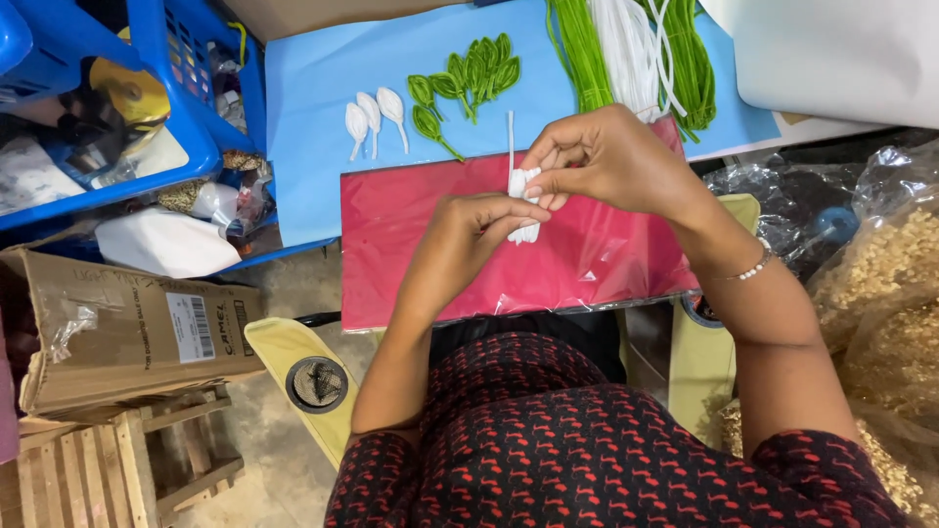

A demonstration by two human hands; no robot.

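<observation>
Nearest the camera, the person's dark top with red marks (548,440) fills the lower middle. Just beyond it lies the red sheet (430,264), the landmark for everything else. Above the middle of that sheet the left hand (465,240) and the right hand (606,161) meet on a small white chenille piece (521,200). The left fingers are narrowly pinched on its lower part; the right fingers are closed around its upper loops, from which a thin white stem points away from the person. A beaded bracelet (753,266) circles the right wrist, over the sheet's right edge.

Left of the red sheet, on the floor, stands a cardboard box (117,332), with a wooden pallet (108,469) nearer the camera. Right of the sheet sit clear bags of tan material (890,303).

Beyond the sheet's far edge lies a blue sheet (313,108). On it rest three finished white petals (374,115), a cluster of green petals (469,76) just beside them, and farther right, bundles of green and white stems (631,49). Far left of the red sheet stand blue baskets (147,108).
</observation>
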